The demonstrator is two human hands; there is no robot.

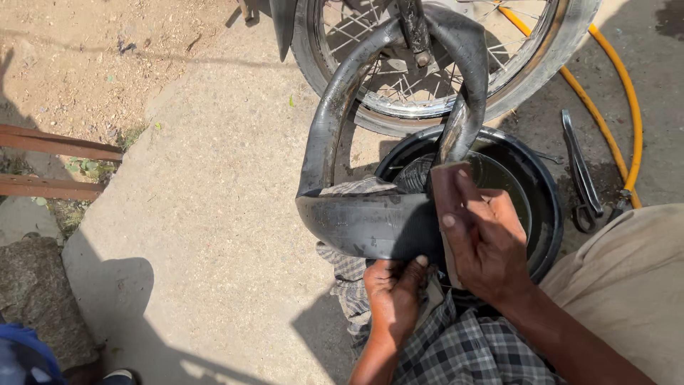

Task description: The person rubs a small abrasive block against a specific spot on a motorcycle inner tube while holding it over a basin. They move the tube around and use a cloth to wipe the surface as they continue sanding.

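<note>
A black rubber inner tube [356, 221] loops up from my lap toward a spoked wheel [427, 78] at the top. My left hand [393, 289] grips the tube's lower edge from below, thumb on the rubber. My right hand [488, 239] holds a flat brownish block [445, 189] pressed against the tube's right end. A checked cloth [353, 274] lies under the tube on my knee.
A black basin [548, 192] holding dark water sits behind the tube. Metal pliers [581, 175] and a yellow hose [609, 107] lie on the concrete at right. Rusty bars [57, 142] and a stone [35, 292] are at left.
</note>
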